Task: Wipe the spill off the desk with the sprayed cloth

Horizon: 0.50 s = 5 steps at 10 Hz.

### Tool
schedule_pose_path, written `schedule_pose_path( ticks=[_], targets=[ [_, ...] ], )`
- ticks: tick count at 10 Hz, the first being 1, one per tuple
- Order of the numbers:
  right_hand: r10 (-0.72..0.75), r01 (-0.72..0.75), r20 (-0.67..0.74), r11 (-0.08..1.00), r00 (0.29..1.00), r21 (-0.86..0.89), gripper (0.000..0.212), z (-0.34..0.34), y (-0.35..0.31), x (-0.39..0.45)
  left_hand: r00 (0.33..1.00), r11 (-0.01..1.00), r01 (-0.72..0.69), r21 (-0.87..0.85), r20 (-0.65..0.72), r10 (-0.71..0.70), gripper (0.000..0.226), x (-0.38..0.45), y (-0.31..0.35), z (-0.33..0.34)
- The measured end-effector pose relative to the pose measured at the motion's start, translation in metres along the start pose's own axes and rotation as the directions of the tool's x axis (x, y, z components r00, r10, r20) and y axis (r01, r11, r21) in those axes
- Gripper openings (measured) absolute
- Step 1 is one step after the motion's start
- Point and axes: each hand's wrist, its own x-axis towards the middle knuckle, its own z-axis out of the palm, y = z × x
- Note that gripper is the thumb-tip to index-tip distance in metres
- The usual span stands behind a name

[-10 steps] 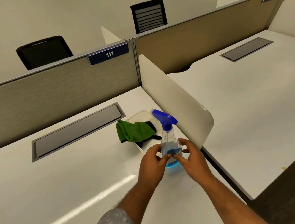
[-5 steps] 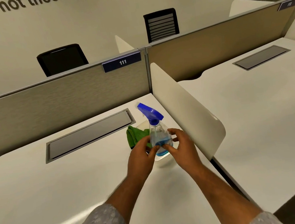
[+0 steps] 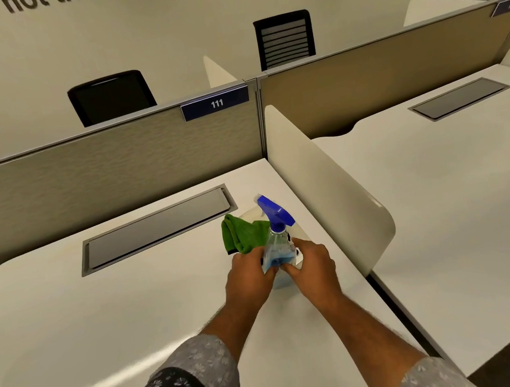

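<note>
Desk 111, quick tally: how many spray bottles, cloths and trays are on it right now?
Spray bottle: 1, held between left hand and right hand
Green cloth: 1
Clear tray: 1
Total: 3

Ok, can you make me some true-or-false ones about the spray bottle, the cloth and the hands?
1. Both hands, left hand and right hand, are on the spray bottle. True.
2. The bottle's sprayer top is red. False: it is blue.
3. The green cloth lies just behind the bottle on the desk. True.
4. A hand is wiping with the cloth. False: neither hand is wiping; both are on the bottle.
5. The sign on the partition reads 111. True.
</note>
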Motion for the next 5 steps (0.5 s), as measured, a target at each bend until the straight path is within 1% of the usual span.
schedule_pose_path(
  ticks=[1, 2, 3, 4, 5],
  targets=[
    [0.016, -0.013, -0.029, 0.997, 0.999, 0.081, 0.066, 0.0, -0.004, -0.005, 1.0, 1.0, 0.004, -0.024, 0.007, -0.004, 0.051, -0.005, -0.002, -0.005],
    [0.03, -0.019, -0.088, 0.992, 0.996, 0.124, 0.065, 0.003, -0.01, -0.018, 1.0, 0.999, 0.024, -0.038, 0.006, -0.024, 0.066, -0.021, -0.011, -0.016],
    [0.027, -0.012, -0.103, 0.989, 0.994, 0.147, 0.062, 0.002, -0.017, -0.031, 1.0, 1.0, 0.013, -0.02, 0.011, -0.013, 0.065, -0.036, -0.019, -0.028],
    [0.013, 0.012, -0.134, 0.983, 0.991, 0.186, 0.059, 0.002, -0.033, -0.054, 0.999, 0.999, -0.031, -0.025, -0.029, 0.031, 0.057, -0.062, -0.035, -0.05],
    [0.043, -0.001, -0.168, 0.97, 0.985, 0.241, 0.055, 0.005, -0.043, -0.072, 0.997, 0.998, -0.045, -0.033, -0.064, 0.043, 0.055, -0.079, -0.049, -0.066]
  ],
)
